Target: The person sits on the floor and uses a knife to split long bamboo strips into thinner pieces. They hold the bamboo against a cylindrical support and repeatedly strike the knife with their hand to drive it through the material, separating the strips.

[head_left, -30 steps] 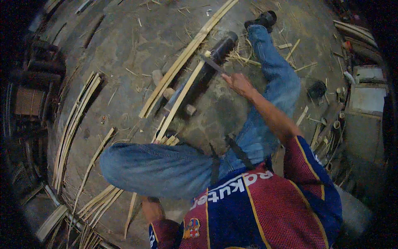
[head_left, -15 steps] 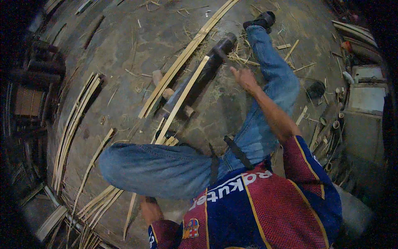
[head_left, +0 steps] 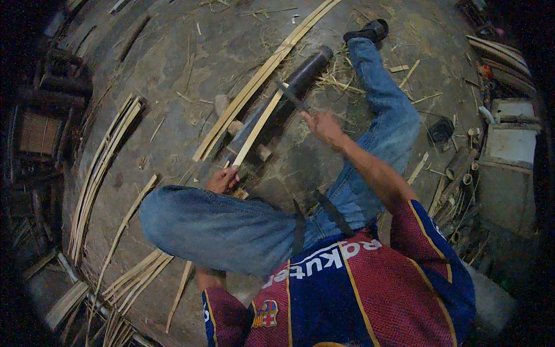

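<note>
My left hand (head_left: 223,180) is closed round the near end of a pale bamboo strip (head_left: 258,128), past my bent left knee; that forearm runs hidden under the thigh. The strip slants up and away along a dark, rounded post (head_left: 315,65) that lies on low wooden blocks. In my right hand (head_left: 325,126), closed on its handle, is a knife with a long dark blade (head_left: 293,96). The blade crosses the strip's far end; whether it is cutting in I cannot tell. Alongside the post lies a pair of longer bamboo strips (head_left: 254,87).
Bundled strips (head_left: 104,179) lie on the floor at the left, with more strips (head_left: 136,277) nearer me. Shavings (head_left: 341,81) litter the floor by my outstretched right foot (head_left: 370,32). Cut bamboo tubes (head_left: 462,173) are heaped at the right.
My left hand has come out past the knee and taken the strip's near end. My right hand has moved left and nearer, bringing the blade over the strip's far end.
</note>
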The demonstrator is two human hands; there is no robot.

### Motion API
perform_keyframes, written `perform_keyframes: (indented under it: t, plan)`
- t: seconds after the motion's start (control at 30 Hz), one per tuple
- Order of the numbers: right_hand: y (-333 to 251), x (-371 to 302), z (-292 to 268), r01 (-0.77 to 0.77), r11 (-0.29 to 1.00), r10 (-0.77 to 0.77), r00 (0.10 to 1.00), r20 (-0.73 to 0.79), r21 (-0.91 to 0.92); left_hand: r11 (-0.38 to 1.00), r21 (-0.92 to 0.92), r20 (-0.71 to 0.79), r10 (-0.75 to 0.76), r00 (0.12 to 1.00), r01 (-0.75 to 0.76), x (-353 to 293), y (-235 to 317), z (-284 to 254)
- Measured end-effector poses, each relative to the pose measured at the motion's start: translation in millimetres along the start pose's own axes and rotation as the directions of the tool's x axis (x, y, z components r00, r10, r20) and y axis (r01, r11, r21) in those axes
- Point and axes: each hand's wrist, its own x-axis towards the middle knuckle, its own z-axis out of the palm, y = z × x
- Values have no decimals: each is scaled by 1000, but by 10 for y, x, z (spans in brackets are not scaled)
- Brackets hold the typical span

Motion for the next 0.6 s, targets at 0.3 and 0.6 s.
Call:
perform_keyframes:
  t: [0.3, 0.6]
  plan:
    - [-102, -193, 17, 5, 998, -12, 994, 109, 62, 919, 227, -242, 375, 895, -323, 125, -454, 46]
    - [90, -239, 281, 320, 942, -324, 945, -30, -106, 963, 159, -260, 253, 932, -217, 11, -377, 48]
